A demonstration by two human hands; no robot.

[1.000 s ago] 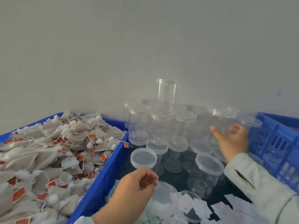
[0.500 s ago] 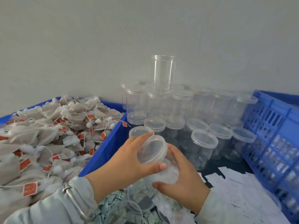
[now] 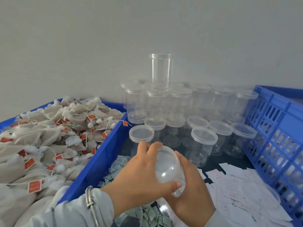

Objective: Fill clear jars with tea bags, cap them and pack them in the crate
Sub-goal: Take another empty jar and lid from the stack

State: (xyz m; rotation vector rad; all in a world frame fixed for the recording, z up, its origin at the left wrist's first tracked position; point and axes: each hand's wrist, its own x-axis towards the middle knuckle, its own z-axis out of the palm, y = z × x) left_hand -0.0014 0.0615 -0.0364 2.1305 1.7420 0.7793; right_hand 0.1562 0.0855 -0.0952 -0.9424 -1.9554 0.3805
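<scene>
I have one clear jar (image 3: pixel 169 169) held tilted in both hands just in front of the stack of empty jars (image 3: pixel 180 115): the left hand (image 3: pixel 141 174) wraps over its lid end (image 3: pixel 165 153) with fingers curled round the rim and thumb across the wall, while the right hand (image 3: pixel 188 190) cups the base from below, fingers curled under it. I judge the jar light, stiff and thin-walled, with smooth, slippery plastic, so I would hold it round the ribbed lid rim and the base rather than squeeze mid-wall. The tea bags (image 3: pixel 49 136) lie heaped in the blue bin (image 3: pixel 98 159) left of the stack, the blue crate (image 3: pixel 278 128) to its right.
</scene>
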